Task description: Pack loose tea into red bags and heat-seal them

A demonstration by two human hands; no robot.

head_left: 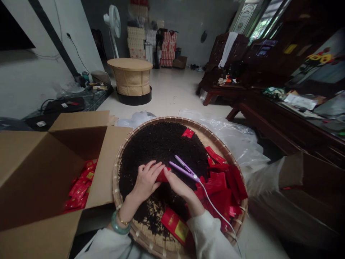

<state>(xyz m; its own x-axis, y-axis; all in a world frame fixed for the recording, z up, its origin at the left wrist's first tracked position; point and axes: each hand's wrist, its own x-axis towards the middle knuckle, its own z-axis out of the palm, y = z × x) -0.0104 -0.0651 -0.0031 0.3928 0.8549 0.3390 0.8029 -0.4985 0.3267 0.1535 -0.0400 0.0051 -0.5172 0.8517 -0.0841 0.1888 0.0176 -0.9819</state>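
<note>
Over the loose dark tea leaves, my left hand and my right hand meet around a red packet. Most of that packet is hidden by my fingers, which are closed on it from both sides. Just right of my hands lies a lilac hair straightener, its plates apart and its cord trailing toward me. Beside my right forearm spreads a heap of red pouches. A red pouch with a gold panel lies near the front rim, and a small red packet sits on the leaves farther back.
The leaves lie in a round woven bamboo tray. An open cardboard box at left holds several red packets. Clear plastic sheeting covers floor behind the tray. Another box stands right, near a dark wooden table.
</note>
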